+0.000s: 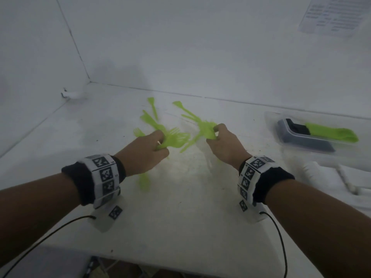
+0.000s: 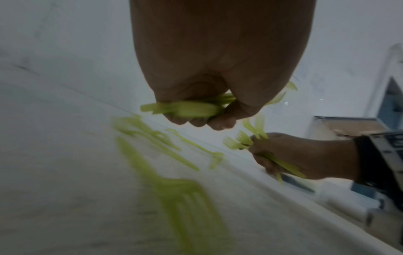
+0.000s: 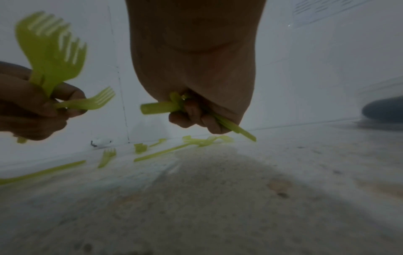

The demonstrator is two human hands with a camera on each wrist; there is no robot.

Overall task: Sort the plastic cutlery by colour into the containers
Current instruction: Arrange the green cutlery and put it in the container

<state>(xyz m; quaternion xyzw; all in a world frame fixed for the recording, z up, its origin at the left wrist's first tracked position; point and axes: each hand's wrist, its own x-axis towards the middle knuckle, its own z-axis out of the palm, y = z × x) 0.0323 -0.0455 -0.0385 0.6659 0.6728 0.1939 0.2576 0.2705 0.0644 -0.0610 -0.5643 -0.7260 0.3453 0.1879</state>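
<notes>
Both hands hover over a white table [image 1: 180,207] strewn with lime-green plastic cutlery. My left hand [image 1: 148,149] grips a bunch of green forks [image 1: 176,137], their heads fanning out to the right; the same green forks [image 3: 52,51] show clearly in the right wrist view. My right hand [image 1: 222,141] grips a bundle of green cutlery [image 1: 204,127] by the handles [image 3: 161,107]. More loose green pieces [image 1: 152,109] lie on the table behind the hands. A clear container [image 1: 301,135] at the right holds green cutlery [image 1: 331,133] beside a black object.
White walls close the table at the back and left. A small white fixture [image 1: 72,95] sits in the far left corner. White items [image 1: 341,177] lie at the right edge below the container. A printed sheet [image 1: 337,15] hangs on the back wall.
</notes>
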